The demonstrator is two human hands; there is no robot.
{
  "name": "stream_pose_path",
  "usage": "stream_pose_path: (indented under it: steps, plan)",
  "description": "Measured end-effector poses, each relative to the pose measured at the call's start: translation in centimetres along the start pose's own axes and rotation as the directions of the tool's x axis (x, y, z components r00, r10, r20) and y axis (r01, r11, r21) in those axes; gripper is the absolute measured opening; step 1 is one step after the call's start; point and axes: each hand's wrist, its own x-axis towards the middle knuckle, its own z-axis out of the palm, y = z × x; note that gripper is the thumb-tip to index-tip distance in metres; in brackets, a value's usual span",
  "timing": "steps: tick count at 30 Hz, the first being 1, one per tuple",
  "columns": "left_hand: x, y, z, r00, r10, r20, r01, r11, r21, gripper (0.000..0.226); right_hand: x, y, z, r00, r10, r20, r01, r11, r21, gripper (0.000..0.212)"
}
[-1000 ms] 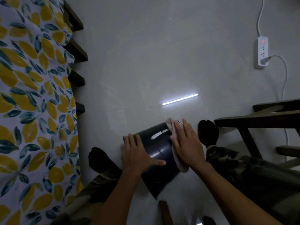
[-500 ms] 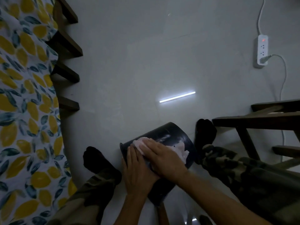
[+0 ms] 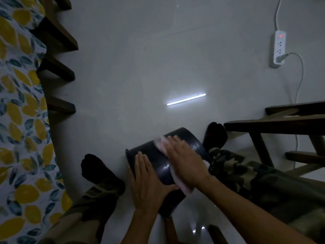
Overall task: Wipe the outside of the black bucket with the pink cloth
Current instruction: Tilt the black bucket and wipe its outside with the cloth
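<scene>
On the pale floor [image 3: 123,85], between the person's socked feet, the black bucket [image 3: 158,166] lies tipped, the left hand [image 3: 149,184] spread flat steadying it, the right hand [image 3: 186,161] pressing the pink cloth [image 3: 161,144] flat against its side.

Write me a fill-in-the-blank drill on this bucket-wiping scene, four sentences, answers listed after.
1. The right hand presses a cloth coloured ____ against the bucket.
2. The bucket lies on its ____ on the floor.
3. The left hand rests flat on the bucket, holding ____.
4. One cable is plugged into the white ____ on the floor.

Missing words: pink; side; nothing; power strip
</scene>
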Motion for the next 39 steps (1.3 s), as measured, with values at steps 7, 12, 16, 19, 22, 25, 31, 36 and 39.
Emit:
stream_pose_path:
  steps: [7,12,16,19,22,25,31,36,39]
  plan:
    - [1.6,-0.5,-1.8,0.999,0.047,0.024,-0.048,0.999,0.026,0.14,3.3,-4.3,0.8,0.998,0.036,-0.045,-0.028,0.985,0.169,0.06]
    - [0.5,0.0,-0.8,0.999,0.051,0.011,-0.051,0.999,0.007,0.148,-1.3,-1.1,0.0,0.999,-0.025,-0.031,0.027,0.996,0.087,0.076]
    - [0.3,1.0,-2.3,0.994,0.002,0.113,-0.017,0.992,0.126,0.161,3.6,3.1,-1.5,0.904,0.412,-0.117,-0.41,0.911,0.044,0.068]
    - [0.6,0.8,-2.2,0.998,0.017,0.059,-0.021,0.997,0.074,0.162,5.7,-1.0,-0.8,0.958,0.285,-0.031,-0.282,0.956,0.075,0.067]
    - [0.7,0.3,-1.3,0.998,0.061,-0.033,-0.06,0.997,0.049,0.146,3.5,-5.2,-0.3,1.0,0.002,0.026,-0.008,0.972,0.234,0.061]
    - [0.4,0.5,-1.3,0.998,0.048,-0.038,-0.048,0.999,0.012,0.152,0.7,-2.2,-0.9,1.0,-0.006,-0.006,0.007,0.98,0.197,0.069]
    - [1.0,1.4,-3.6,0.991,0.007,0.137,-0.021,0.995,0.099,0.158,0.5,1.8,-3.3,0.817,0.558,-0.146,-0.497,0.809,0.315,0.047]
    - [4.7,0.6,-6.8,0.984,0.074,0.161,-0.083,0.995,0.052,0.157,6.1,2.8,-4.9,0.69,0.719,-0.086,-0.615,0.645,0.454,0.038]
    - [6.5,-0.2,-8.4,0.983,0.18,0.025,-0.181,0.982,0.048,0.15,7.7,3.1,-6.9,0.691,0.719,-0.078,-0.558,0.599,0.575,0.036]
